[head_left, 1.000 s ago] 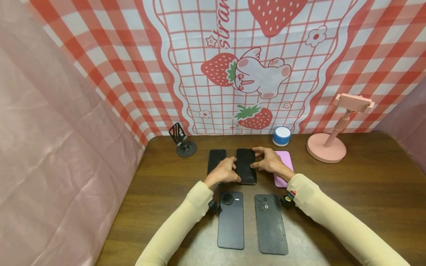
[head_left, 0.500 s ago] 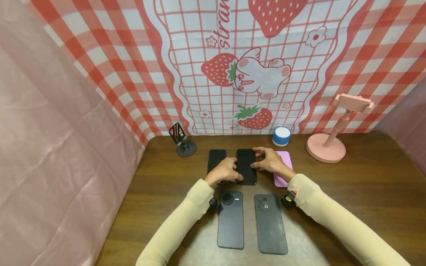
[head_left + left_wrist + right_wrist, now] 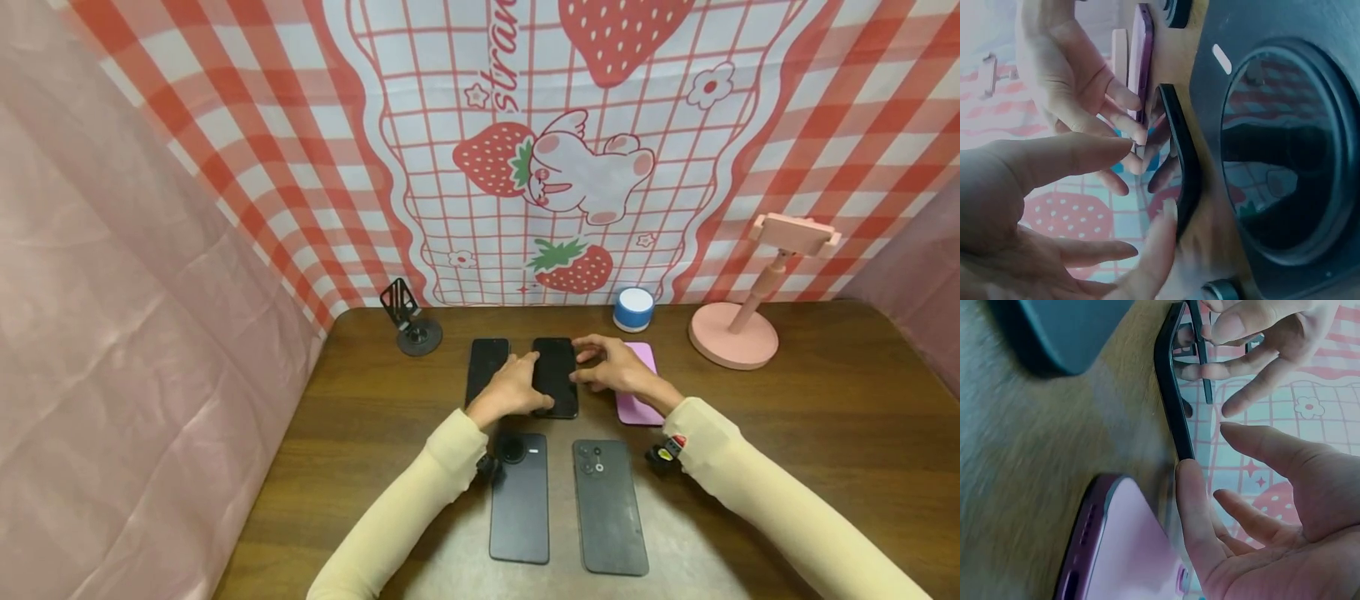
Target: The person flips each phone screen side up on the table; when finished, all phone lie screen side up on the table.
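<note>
A black phone (image 3: 557,367) lies screen up on the table between the two hands. My left hand (image 3: 514,390) is at its left side, fingers spread, fingertips over its left edge. My right hand (image 3: 613,367) stays by the right edge with loosely bent fingers; in the right wrist view a fingertip (image 3: 1188,472) is right at the phone's rim. Partly under the left hand lies another dark phone (image 3: 486,358), screen up. A pink phone (image 3: 633,410) lies below the right hand and is partly covered by it.
Nearer the body lie two dark phones, backs up: one with a round camera (image 3: 520,512), one with several small lenses (image 3: 611,512). Behind stand a black folding phone stand (image 3: 417,333), a blue and white cylinder (image 3: 633,311) and a pink phone stand (image 3: 735,335).
My right hand has shifted slightly right, its fingertips drawing off the middle phone's edge. My left hand has spread its fingers and moved slightly right over the phone. The phones lie as before.
</note>
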The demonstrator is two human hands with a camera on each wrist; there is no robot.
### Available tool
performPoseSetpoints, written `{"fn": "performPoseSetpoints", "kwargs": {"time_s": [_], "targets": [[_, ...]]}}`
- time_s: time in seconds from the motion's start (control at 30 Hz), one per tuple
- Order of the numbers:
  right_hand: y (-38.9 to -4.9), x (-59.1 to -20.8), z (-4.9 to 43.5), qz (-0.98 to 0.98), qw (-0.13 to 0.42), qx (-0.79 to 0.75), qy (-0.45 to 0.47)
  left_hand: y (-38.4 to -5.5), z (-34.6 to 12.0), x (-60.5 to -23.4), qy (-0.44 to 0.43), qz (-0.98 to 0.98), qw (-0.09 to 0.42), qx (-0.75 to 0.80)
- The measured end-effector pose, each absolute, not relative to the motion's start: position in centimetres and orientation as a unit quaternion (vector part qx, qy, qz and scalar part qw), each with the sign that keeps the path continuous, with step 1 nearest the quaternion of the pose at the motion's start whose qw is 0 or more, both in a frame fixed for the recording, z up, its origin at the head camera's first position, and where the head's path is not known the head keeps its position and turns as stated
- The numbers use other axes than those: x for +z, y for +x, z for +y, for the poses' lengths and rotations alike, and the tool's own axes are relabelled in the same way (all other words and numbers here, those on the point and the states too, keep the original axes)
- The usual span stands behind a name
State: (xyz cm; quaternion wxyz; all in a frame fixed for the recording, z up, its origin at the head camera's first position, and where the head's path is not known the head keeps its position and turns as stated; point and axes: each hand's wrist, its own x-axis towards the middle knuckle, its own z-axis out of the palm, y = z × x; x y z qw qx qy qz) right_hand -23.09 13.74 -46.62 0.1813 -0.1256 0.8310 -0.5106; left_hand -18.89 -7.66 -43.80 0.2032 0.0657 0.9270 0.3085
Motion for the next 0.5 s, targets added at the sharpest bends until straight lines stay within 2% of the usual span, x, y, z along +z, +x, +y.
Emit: {"fn": "performPoseSetpoints", "kwargs": {"time_s": [0.17, 0.5], "targets": [[-22.5, -46.4, 14.8, 0.83, 0.171, -0.513, -0.134, -18.4, -6.5, -43.5, 0.078, 0.943, 0.172, 0.274], [-21.9, -45.8, 17.8, 0.852, 0.131, -0.488, -0.138, -18.0, -3.8, -42.6, 0.165, 0.944, 0.157, 0.24]]}}
